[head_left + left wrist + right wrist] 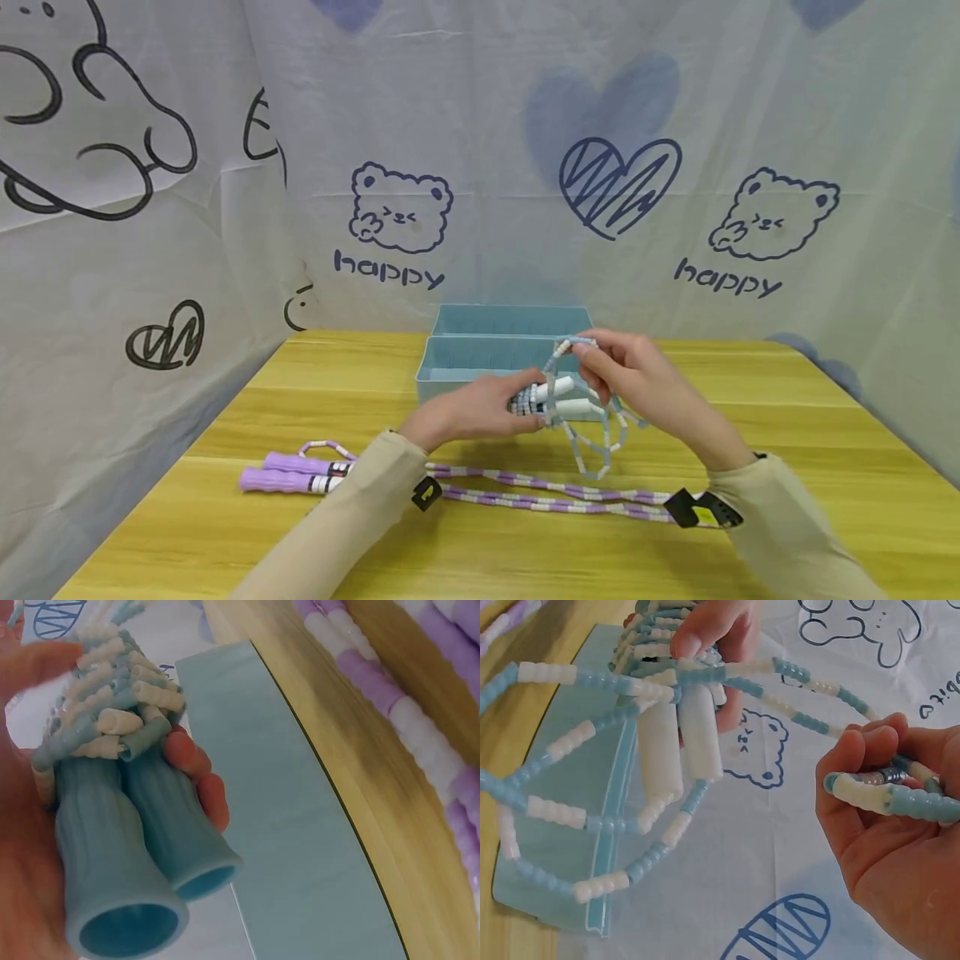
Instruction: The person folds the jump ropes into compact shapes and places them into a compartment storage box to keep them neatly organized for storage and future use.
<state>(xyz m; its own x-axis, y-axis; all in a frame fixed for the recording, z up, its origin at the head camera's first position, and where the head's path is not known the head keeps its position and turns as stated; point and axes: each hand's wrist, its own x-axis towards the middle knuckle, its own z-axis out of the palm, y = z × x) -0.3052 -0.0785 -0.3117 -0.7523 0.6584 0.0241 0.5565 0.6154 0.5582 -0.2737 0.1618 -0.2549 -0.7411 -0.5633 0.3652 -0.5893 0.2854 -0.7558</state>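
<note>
My left hand grips a blue-and-white beaded jump rope by its two handles. The blue grip ends face the left wrist camera, and several turns of rope wrap round the handles. White handle ends stick out on the other side, with loose rope loops hanging around them. To the right, a length of the same rope is pinched in my curled right hand. Both hands are raised in front of the blue bins. Beneath my forearms lies a purple-and-white jump rope, its purple handles at the left.
Two light blue bins stand one behind the other at the table's far edge, the front bin partly covered by my hands and the back bin behind it. A printed cloth hangs behind the wooden table.
</note>
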